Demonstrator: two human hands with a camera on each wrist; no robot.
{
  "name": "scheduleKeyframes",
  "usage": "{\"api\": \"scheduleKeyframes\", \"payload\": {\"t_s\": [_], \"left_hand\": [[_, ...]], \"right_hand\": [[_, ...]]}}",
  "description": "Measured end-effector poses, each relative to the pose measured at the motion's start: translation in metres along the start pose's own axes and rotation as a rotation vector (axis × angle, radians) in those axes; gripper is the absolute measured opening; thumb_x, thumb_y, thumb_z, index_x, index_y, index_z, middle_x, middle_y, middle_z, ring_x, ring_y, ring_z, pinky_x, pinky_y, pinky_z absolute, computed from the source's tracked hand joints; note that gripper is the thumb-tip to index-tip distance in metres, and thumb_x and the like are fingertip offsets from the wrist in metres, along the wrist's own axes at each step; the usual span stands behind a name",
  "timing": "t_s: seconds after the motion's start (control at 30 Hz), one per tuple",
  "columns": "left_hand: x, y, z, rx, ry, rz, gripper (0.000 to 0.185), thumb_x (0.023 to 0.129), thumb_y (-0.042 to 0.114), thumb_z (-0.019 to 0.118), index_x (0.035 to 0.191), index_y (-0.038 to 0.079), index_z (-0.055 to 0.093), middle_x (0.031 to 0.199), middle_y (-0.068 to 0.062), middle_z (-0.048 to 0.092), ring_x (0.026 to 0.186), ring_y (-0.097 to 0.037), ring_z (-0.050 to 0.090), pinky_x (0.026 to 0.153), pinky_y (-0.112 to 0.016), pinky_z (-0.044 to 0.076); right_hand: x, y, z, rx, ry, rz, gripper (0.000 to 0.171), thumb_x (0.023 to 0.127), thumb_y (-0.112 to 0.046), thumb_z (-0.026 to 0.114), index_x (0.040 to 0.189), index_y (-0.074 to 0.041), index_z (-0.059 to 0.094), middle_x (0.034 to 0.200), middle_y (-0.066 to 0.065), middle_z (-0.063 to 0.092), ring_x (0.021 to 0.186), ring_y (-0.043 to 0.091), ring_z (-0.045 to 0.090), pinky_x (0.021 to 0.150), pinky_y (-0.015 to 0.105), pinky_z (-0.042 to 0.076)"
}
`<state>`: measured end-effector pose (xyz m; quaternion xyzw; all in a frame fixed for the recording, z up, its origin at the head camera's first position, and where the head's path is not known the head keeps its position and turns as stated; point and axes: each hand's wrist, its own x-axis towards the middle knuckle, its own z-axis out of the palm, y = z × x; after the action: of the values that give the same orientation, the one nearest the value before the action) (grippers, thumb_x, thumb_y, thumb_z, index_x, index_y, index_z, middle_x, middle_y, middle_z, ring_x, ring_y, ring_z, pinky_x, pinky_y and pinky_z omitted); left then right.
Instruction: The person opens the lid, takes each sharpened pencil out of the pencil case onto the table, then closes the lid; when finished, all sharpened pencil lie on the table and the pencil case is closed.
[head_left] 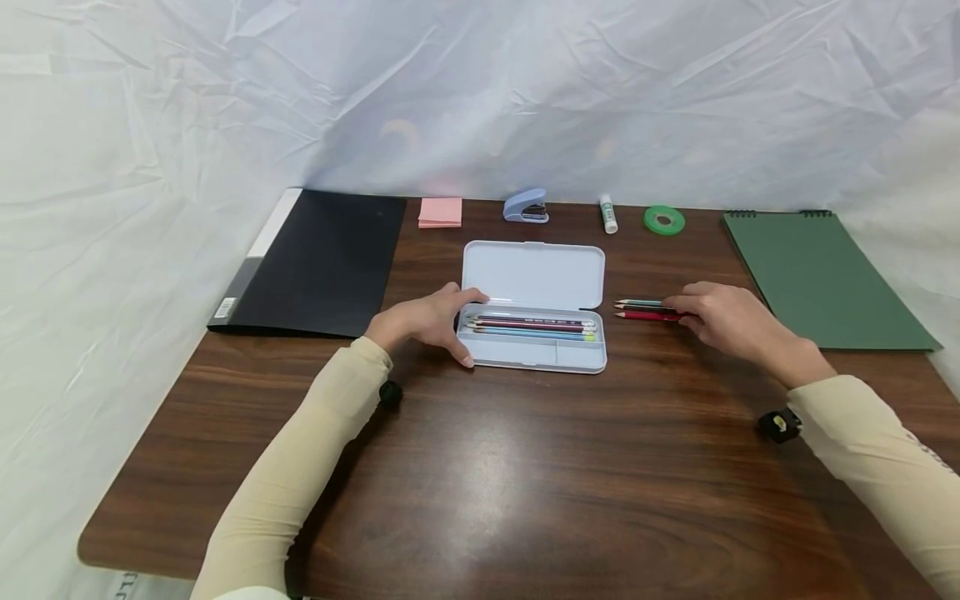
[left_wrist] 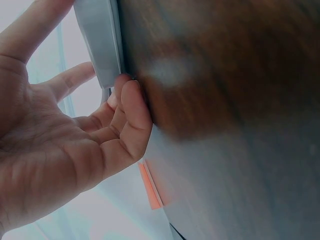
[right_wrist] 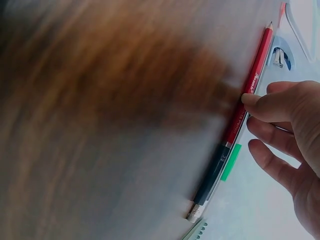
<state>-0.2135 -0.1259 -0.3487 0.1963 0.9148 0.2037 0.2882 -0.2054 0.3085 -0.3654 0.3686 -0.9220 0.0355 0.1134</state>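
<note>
Nearest, at the bottom of the head view, lies the bare dark wood of the worktop (head_left: pixel 480 500), with two cream sleeves reaching in from the lower corners. Just beyond, left of centre, the left hand (head_left: pixel 427 321) rests against the left end of the open pencil case (head_left: pixel 534 333), its fingers (left_wrist: pixel 135 112) loosely curled, tips touching the tray's edge. The case sits mid-frame, lid laid back, several pencils lying in its tray. To the right of centre, the right hand (head_left: pixel 731 321) meets the loose pencils (head_left: pixel 643 310) lying on the worktop just beside the case; a fingertip (right_wrist: pixel 252 100) presses on the red pencil (right_wrist: pixel 247 90), the other fingers relaxed and slightly apart. Farther back, a black folder (head_left: pixel 322 262) lies at upper left and a green notebook (head_left: pixel 817 275) at right. Along the far edge stand pink sticky notes (head_left: pixel 440 211), a blue stapler (head_left: pixel 527 206), a glue stick (head_left: pixel 608 214) and a green tape roll (head_left: pixel 663 220).
</note>
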Motion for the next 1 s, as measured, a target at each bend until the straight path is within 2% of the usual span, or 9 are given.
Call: {"api": "scheduleKeyframes", "payload": {"t_s": [0.17, 0.47, 0.77, 1.0], "left_hand": [[0.0, 0.001, 0.0, -0.009, -0.003, 0.001, 0.102, 0.074, 0.033, 0.09, 0.155, 0.025, 0.028, 0.14, -0.015, 0.034, 0.125, -0.029, 0.042, 0.105, -0.046, 0.04], [0.001, 0.001, 0.0, 0.015, -0.01, 0.001, 0.102, 0.075, 0.033, 0.089, 0.155, 0.025, 0.028, 0.138, -0.015, 0.036, 0.124, -0.028, 0.043, 0.105, -0.045, 0.04], [0.002, 0.0, -0.001, 0.005, -0.012, 0.001, 0.101, 0.075, 0.032, 0.089, 0.155, 0.025, 0.028, 0.138, -0.015, 0.035, 0.125, -0.028, 0.042, 0.105, -0.045, 0.039], [0.001, 0.001, 0.0, -0.001, -0.011, 0.001, 0.101, 0.075, 0.032, 0.089, 0.155, 0.024, 0.029, 0.138, -0.014, 0.035, 0.126, -0.028, 0.041, 0.106, -0.045, 0.039]], "right_hand": [[-0.001, 0.003, 0.002, 0.012, 0.012, 0.019, 0.032, 0.076, 0.007, 0.078, 0.106, -0.003, 0.073, 0.085, 0.007, 0.067, 0.069, 0.021, 0.063, 0.058, 0.042, 0.05], [0.001, 0.004, 0.0, 0.015, -0.016, 0.057, 0.031, 0.08, 0.006, 0.077, 0.11, 0.0, 0.072, 0.089, 0.011, 0.069, 0.072, 0.024, 0.066, 0.061, 0.043, 0.053], [0.002, 0.005, -0.002, 0.004, -0.02, 0.08, 0.033, 0.079, 0.003, 0.079, 0.111, -0.001, 0.072, 0.091, 0.011, 0.07, 0.073, 0.024, 0.066, 0.062, 0.043, 0.053], [0.009, -0.002, -0.006, 0.04, 0.026, 0.089, 0.036, 0.077, 0.002, 0.082, 0.112, -0.003, 0.072, 0.097, 0.011, 0.07, 0.08, 0.027, 0.067, 0.066, 0.046, 0.053]]}}
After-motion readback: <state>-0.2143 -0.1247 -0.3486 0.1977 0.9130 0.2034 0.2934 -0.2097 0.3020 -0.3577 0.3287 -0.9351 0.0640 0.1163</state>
